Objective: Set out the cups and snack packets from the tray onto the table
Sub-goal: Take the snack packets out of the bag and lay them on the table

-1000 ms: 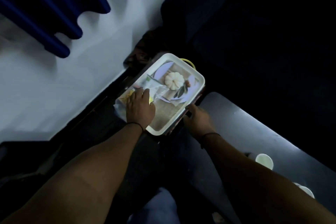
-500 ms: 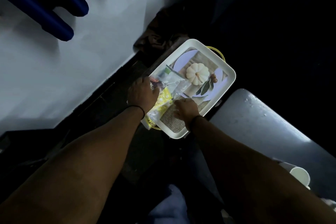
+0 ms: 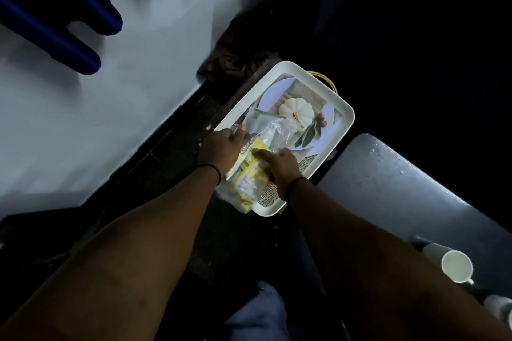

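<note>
A white tray (image 3: 347, 116) with a printed pumpkin picture lies in the middle of the view. Clear and yellow snack packets (image 3: 256, 174) rest on its near left part and hang over the near edge. My left hand (image 3: 220, 148) grips the packets from the left side. My right hand (image 3: 279, 166) presses on the yellow packet from the right, fingers curled over it. A white cup (image 3: 455, 266) stands on the grey table (image 3: 388, 191) at the lower right, and a second one (image 3: 500, 306) peeks in at the frame edge.
The tray rests on a dark stand beside the table's left end. A dark crumpled cloth (image 3: 238, 47) lies beyond the tray by the pale wall (image 3: 110, 108). Blue curtain folds (image 3: 55, 8) hang at the upper left. Everything on the right is in darkness.
My right hand moved from the tray's near edge onto the yellow packet. My left hand shifted its grip on the packets, which now lie turned and overhang the tray's near edge.
</note>
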